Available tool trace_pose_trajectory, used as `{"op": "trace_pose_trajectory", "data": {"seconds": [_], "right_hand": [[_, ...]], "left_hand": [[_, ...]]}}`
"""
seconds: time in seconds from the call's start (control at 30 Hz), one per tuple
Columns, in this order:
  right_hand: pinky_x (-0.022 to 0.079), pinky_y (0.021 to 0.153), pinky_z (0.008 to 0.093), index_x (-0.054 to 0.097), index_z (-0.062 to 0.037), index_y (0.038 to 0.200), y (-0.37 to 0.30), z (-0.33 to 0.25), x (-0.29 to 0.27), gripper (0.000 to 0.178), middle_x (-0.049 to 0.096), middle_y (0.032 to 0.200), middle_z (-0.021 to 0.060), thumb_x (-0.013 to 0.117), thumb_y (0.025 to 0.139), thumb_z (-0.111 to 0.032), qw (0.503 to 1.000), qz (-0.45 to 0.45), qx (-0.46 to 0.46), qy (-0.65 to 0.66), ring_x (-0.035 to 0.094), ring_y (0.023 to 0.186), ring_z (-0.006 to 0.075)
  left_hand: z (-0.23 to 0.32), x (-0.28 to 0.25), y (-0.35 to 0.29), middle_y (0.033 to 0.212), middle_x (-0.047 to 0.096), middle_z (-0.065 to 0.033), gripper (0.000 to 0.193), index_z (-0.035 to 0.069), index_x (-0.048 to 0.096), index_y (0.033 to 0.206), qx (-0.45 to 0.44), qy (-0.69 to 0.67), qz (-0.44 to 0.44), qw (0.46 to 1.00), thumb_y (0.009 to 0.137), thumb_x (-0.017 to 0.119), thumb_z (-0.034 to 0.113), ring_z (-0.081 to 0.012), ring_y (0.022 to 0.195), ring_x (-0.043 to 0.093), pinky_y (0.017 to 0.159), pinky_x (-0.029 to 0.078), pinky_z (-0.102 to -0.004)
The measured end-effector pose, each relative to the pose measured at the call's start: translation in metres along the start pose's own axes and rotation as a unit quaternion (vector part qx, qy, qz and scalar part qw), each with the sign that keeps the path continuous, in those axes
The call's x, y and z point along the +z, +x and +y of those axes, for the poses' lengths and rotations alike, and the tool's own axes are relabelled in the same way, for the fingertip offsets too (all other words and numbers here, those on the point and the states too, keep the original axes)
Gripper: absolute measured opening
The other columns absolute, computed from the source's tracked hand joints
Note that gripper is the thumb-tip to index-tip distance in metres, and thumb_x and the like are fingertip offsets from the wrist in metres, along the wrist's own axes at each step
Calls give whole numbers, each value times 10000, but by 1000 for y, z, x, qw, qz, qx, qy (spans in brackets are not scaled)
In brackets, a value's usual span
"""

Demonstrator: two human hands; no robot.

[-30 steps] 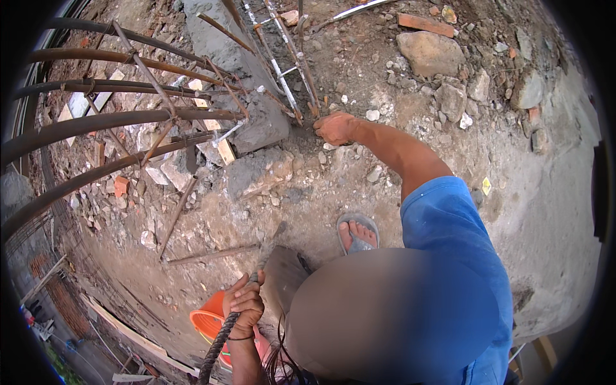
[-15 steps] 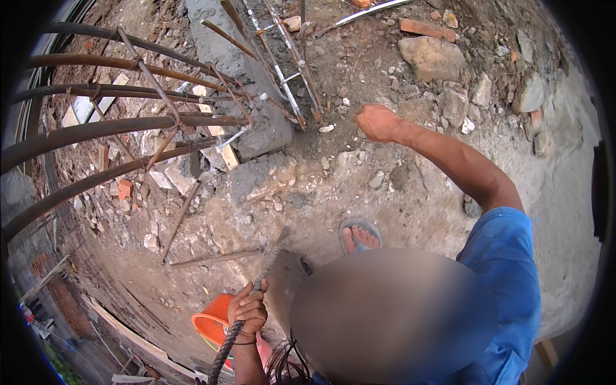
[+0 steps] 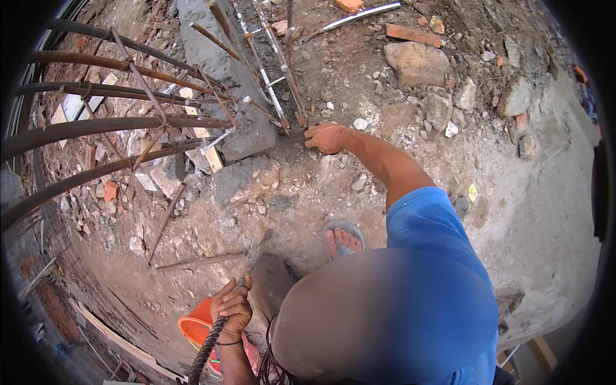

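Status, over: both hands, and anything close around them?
Left hand gripping ribbed steel bar. Right hand by the lower end of a rusty rod, grip unclear. Orange bucket close by left.

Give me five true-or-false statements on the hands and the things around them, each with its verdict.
1. The left hand grips a ribbed steel bar. True.
2. The orange bucket is beside the right hand. False: it is beside the left hand.
3. The right hand is near the lower end of a rusty rod. True.
4. The right sleeve is red. False: it is blue.
5. In the picture, the reddish brick lies below the tan rock. False: it lies above it.
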State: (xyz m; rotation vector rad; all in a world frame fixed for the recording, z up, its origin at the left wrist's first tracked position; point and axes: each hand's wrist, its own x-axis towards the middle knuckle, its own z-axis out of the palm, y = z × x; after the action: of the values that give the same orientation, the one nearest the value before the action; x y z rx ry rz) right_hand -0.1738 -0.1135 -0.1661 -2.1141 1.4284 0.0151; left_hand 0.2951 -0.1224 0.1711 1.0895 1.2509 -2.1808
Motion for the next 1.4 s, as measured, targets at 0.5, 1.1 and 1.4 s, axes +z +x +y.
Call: {"op": "trace_pose_trajectory", "data": {"seconds": [0.5,1.1,1.4], "right_hand": [[382,1119,527,690,25,1126,-307,-44,-131,287,534,1422,270,571,914,-128,783,7,588,-201,489,1337,411],[590,892,468,363,47,1492,-210,-288,-123,721,552,1369,311,352,1078,-543,126,267,90,951,619,1222,370],[608,690,409,575,65,1299,-256,-265,-116,377,696,878,131,633,989,-142,204,313,283,883,695,729,220]], "left_hand": [[22,-29,-15,624,459,-28,484,-91,452,1368,-42,98,23,994,1115,358,311,-96,397,412,335,392,-225],[-156,110,348,664,446,18,231,57,464,1159,55,553,-40,830,1108,380,266,-79,481,413,409,355,-239],[-181,70,395,800,507,-32,203,92,481,1111,237,571,56,784,1102,419,284,-106,600,459,519,445,-284]]}}
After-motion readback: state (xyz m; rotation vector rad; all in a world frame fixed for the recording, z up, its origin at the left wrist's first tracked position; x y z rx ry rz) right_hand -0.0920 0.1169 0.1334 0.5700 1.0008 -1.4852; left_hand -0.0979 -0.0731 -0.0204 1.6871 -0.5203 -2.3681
